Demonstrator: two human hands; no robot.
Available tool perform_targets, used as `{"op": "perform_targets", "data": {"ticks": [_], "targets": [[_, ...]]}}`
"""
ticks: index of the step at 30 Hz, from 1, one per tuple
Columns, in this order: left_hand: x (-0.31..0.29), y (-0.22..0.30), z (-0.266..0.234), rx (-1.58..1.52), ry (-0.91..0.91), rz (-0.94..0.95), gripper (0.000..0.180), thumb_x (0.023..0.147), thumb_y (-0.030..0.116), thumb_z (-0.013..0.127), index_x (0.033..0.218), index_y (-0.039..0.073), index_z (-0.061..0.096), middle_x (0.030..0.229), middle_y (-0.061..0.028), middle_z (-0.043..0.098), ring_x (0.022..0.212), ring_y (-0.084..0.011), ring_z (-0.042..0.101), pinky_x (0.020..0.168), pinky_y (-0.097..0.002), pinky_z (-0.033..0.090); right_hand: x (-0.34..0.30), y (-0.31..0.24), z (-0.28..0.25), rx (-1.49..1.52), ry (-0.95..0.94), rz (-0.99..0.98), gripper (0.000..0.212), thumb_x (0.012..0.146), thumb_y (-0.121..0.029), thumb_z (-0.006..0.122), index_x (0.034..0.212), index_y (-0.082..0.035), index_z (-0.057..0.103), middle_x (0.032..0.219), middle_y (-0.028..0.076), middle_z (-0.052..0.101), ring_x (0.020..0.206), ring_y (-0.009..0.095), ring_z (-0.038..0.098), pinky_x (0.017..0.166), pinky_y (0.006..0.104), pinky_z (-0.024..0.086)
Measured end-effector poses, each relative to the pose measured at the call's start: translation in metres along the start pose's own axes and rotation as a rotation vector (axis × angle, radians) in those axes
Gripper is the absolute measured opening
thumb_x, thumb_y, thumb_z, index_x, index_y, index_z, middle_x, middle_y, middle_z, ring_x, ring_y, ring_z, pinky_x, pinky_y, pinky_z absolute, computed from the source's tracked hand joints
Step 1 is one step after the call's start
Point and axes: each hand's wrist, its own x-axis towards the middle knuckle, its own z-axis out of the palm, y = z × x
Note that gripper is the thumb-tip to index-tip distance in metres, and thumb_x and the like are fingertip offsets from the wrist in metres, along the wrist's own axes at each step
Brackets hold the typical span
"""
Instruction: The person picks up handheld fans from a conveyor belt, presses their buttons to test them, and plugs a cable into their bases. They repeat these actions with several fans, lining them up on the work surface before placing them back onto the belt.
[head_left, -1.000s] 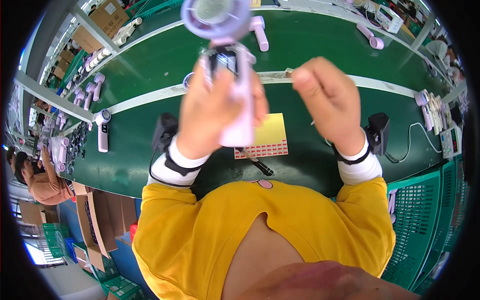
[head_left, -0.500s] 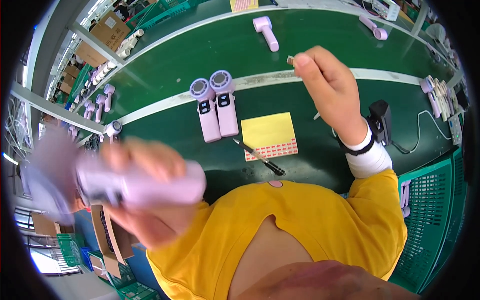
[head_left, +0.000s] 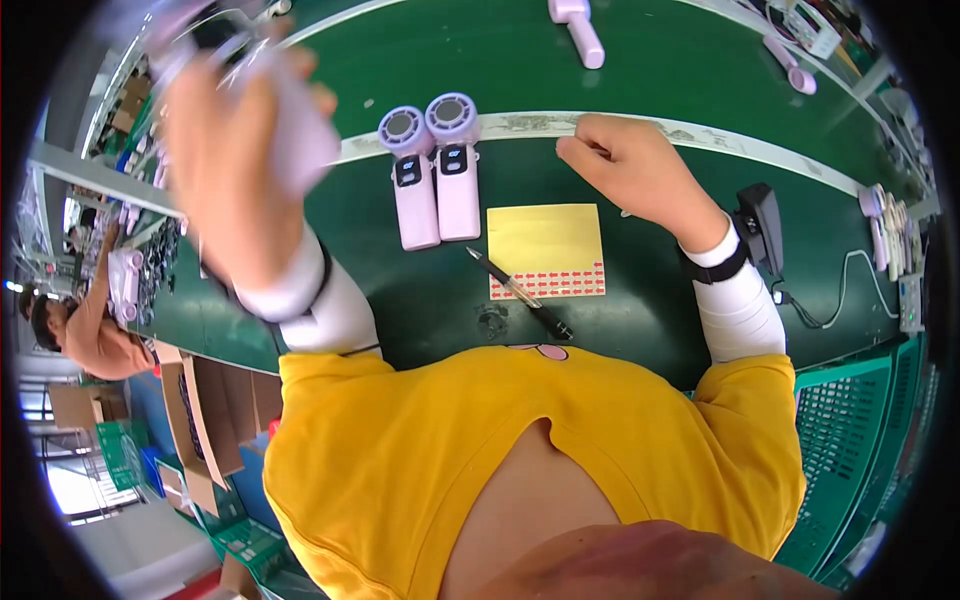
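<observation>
At the upper left, my left hand (head_left: 225, 190), smeared by motion, is wrapped round a pale purple handheld fan (head_left: 308, 140); the fan's head is blurred near the picture's edge. My right hand (head_left: 640, 170) is closed above the near side of the white strip across the bench. Whatever its fingers hold is hidden. Between the hands, two purple handheld fans (head_left: 459, 205) with round heads and small dark displays lie side by side. Right of them is a yellow sheet (head_left: 545, 236) with rows of small red-arrow stickers, and a black pen (head_left: 520, 293) lies across its lower edge.
More purple fans (head_left: 584, 42) lie on the far green bench (head_left: 440, 50). A black device (head_left: 762, 235) with a cable stands beside my right forearm. Green crates (head_left: 845, 430) are at the lower right. At the left, a co-worker (head_left: 100, 335) sits near open cardboard boxes (head_left: 215, 410).
My left hand has swung up and away from my body with the fan. My right hand has turned, hiding the small piece seen at its fingertips before. The view has shifted slightly.
</observation>
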Motion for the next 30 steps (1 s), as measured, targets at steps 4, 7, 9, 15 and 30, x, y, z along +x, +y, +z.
{"op": "perform_targets", "data": {"ticks": [4, 7, 9, 15, 30], "targets": [[0.109, -0.16, -0.017, -0.364, -0.388, -0.557, 0.036, 0.085, 0.006, 0.046, 0.116, -0.009, 0.039, 0.104, -0.0215, 0.057, 0.089, -0.0259, 0.061, 0.078, -0.0318, 0.051, 0.008, 0.038, 0.033, -0.249, 0.059, 0.008, 0.018, 0.078, -0.016, 0.058, 0.075, 0.0, 0.052, 0.068, 0.012, 0.051, 0.059, 0.027, 0.049, 0.056, 0.0348, 0.04], [0.109, -0.26, 0.009, 0.091, -0.428, -0.461, 0.028, 0.082, 0.008, 0.049, 0.105, -0.007, 0.05, 0.095, -0.0178, 0.061, 0.084, -0.0249, 0.062, 0.074, -0.0342, 0.05, 0.006, 0.056, 0.054, -0.358, 0.134, -0.07, 0.016, 0.078, -0.015, 0.057, 0.082, 0.0, 0.053, 0.079, 0.014, 0.053, 0.072, 0.031, 0.052, 0.062, 0.036, 0.042], [0.113, -0.285, 0.023, 0.332, -0.413, -0.491, 0.023, 0.082, 0.01, 0.05, 0.099, -0.006, 0.054, 0.092, -0.0167, 0.062, 0.082, -0.0239, 0.062, 0.07, -0.0334, 0.049, 0.009, 0.06, 0.056, -0.417, 0.166, -0.106, 0.017, 0.078, -0.015, 0.056, 0.085, 0.0, 0.053, 0.084, 0.015, 0.054, 0.078, 0.032, 0.053, 0.065, 0.0366, 0.043], [0.102, -0.321, 0.034, 1.024, -0.44, -0.143, 0.018, 0.081, 0.017, 0.053, 0.08, -0.001, 0.057, 0.077, -0.0093, 0.06, 0.067, -0.0173, 0.058, 0.06, -0.0277, 0.045, 0.023, 0.036, 0.077, -0.303, 0.221, -0.27, 0.027, 0.078, -0.015, 0.056, 0.099, 0.0, 0.051, 0.091, 0.015, 0.054, 0.083, 0.028, 0.054, 0.069, 0.0317, 0.044], [-0.064, -0.129, 0.01, 0.697, -0.559, -0.548, 0.045, 0.075, 0.033, 0.061, 0.091, -0.007, 0.047, 0.075, -0.0148, 0.058, 0.058, -0.0193, 0.055, 0.056, -0.0312, 0.045, 0.047, 0.002, 0.099, 0.727, -0.392, 0.321, 0.048, 0.077, -0.034, 0.063, 0.109, 0.0, 0.05, 0.072, 0.0, 0.053, 0.056, 0.005, 0.046, 0.049, 0.0195, 0.034]]}}
